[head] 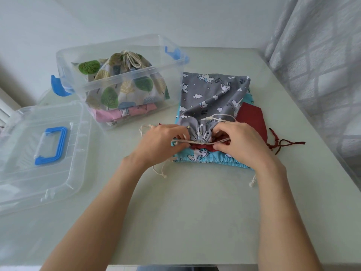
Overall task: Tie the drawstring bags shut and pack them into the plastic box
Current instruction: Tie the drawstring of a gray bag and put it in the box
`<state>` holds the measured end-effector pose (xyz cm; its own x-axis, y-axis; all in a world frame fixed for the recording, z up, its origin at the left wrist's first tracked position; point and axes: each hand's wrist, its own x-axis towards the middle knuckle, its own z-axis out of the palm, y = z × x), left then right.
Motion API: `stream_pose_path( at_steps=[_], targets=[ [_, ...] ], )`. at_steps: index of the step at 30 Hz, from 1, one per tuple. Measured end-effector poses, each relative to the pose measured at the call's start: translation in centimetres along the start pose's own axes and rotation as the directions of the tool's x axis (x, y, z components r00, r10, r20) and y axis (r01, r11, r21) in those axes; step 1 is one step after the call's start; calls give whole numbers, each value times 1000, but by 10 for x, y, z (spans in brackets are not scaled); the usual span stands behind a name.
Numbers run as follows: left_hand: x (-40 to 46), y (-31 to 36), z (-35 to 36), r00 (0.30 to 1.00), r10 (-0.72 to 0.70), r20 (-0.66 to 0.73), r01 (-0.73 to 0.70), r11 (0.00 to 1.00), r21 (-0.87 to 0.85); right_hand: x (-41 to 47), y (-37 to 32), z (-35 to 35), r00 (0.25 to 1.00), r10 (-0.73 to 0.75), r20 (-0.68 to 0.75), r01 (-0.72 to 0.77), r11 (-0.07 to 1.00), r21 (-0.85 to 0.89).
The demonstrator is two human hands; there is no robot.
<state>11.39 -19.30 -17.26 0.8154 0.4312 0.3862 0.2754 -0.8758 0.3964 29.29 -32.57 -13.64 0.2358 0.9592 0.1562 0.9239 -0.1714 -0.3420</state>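
A grey unicorn-print drawstring bag lies on top of a dark red bag and a turquoise bag. Its mouth is gathered tight near me. My left hand and my right hand pinch its cream cord on either side of the gathered neck. The clear plastic box stands at the back left. Inside it a tree-print bag, tied shut, sits on a pink bag.
The box's clear lid with a blue handle lies flat at the left. Dark red cords trail to the right of the pile. A patterned curtain hangs along the table's right edge.
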Motion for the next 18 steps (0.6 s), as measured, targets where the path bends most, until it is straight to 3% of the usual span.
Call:
stream_pose_path(
  at_steps=[3, 7, 9, 14, 18],
  targets=[
    [1, 1, -5, 996, -85, -7, 84, 986, -142, -1, 1, 0, 1000, -1, -15, 2, 999, 37],
    [3, 6, -10, 980, -200, 14, 189, 898, -397, -1, 2, -7, 988, -26, -149, 43, 993, 112],
    [3, 4, -10, 963, -267, -21, 237, 884, -403, -3, 2, -10, 980, 3, -199, 33, 984, 174],
    [4, -4, -2, 879, -455, -144, 431, 886, -168, -5, 4, -15, 954, 41, -297, 32, 971, 237],
    [4, -9, -4, 870, -473, -137, 430, 865, -260, -4, -3, -14, 976, 17, -215, 79, 900, 429]
  ],
)
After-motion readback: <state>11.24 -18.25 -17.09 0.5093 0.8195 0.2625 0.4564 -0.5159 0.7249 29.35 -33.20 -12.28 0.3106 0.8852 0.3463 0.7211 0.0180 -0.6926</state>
